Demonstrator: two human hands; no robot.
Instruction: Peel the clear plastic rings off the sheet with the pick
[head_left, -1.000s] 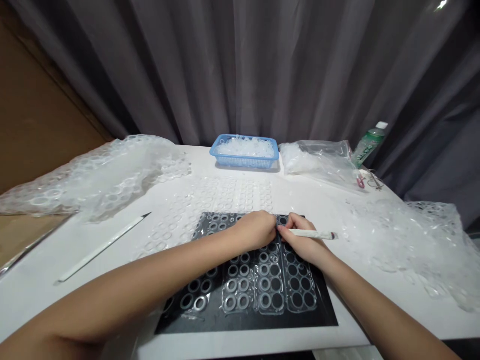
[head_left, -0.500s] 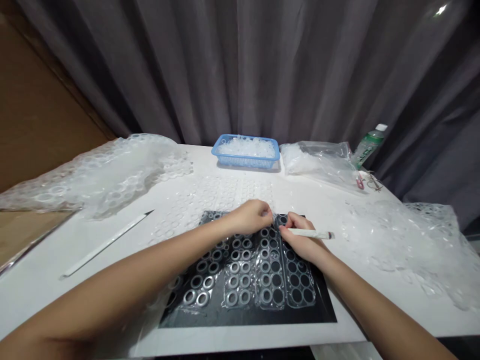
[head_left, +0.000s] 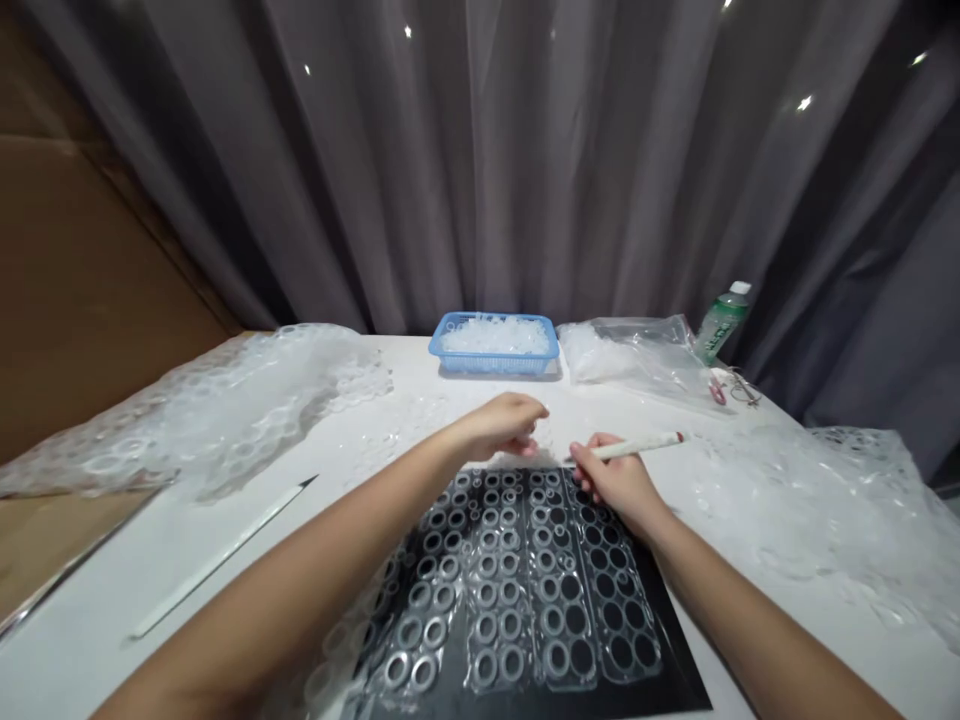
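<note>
My right hand (head_left: 619,485) is closed on a white pen-like tool (head_left: 641,445). Its reddish end points up to the right, and the thin tip points left. Across from it, my left hand (head_left: 508,425) hovers above the far edge of a black mat (head_left: 637,695), fingers curled in; what they pinch, if anything, is too small to make out. On the mat lie clear plastic strips (head_left: 551,620) of round rings in rows. Rings in the left strips have pale, frosted rims, while several circles at the right show black through them.
A blue basket (head_left: 495,362) of small clear pieces stands at the back, beside a clear bag (head_left: 637,360) and a green-labelled bottle (head_left: 724,320). Punched plastic sheets (head_left: 247,400) pile up left, more scraps (head_left: 832,510) right. A dark-tipped white stick (head_left: 225,557) lies at left.
The view has tilted up, so the mat sits lower. My left hand has lifted off the strips past the mat's far edge. The tool in my right hand now slants upward.
</note>
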